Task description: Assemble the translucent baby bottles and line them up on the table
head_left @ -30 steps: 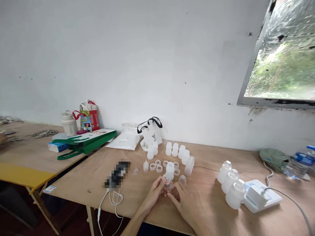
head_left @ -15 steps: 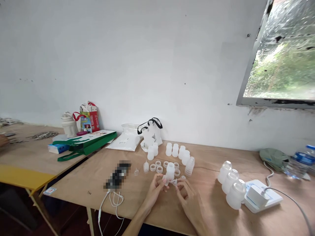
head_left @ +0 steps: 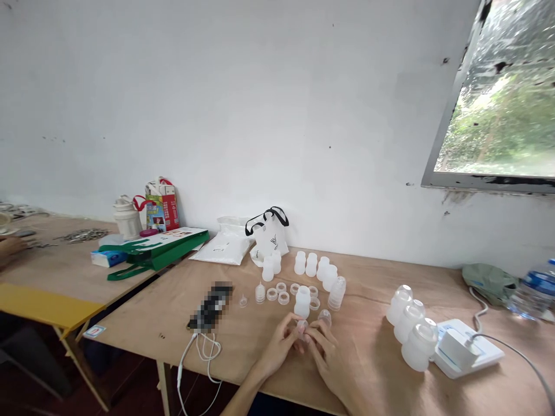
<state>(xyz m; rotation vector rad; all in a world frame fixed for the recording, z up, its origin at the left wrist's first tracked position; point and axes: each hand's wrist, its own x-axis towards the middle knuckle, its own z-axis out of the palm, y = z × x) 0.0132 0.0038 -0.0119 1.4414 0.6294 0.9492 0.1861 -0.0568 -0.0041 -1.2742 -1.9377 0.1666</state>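
In the head view I'm seeing both bare hands working close together near the front edge of the plywood table [head_left: 368, 300]. The left hand [head_left: 280, 346] and the right hand [head_left: 327, 353] are both narrowed to a fingertip pinch, meeting on a small translucent piece [head_left: 302, 327] held just above the wood; its exact shape is hidden by the fingers, so I cannot tell how it is seated. Just beyond them, a frosted plastic bottle [head_left: 302, 301] is standing upright, with a clear dome cap [head_left: 324, 317] beside it and flat plastic rings [head_left: 277, 293] lying in a loose row to its left. Further right, three larger frosted bottles [head_left: 410, 329] are sitting near a white power strip [head_left: 488, 357]. For a part this small, I'm judging a tight pinch with the wrists low as the steadiest handling. At the far left, a co-worker's hand [head_left: 12, 247] is resting on a second table [head_left: 65, 260].
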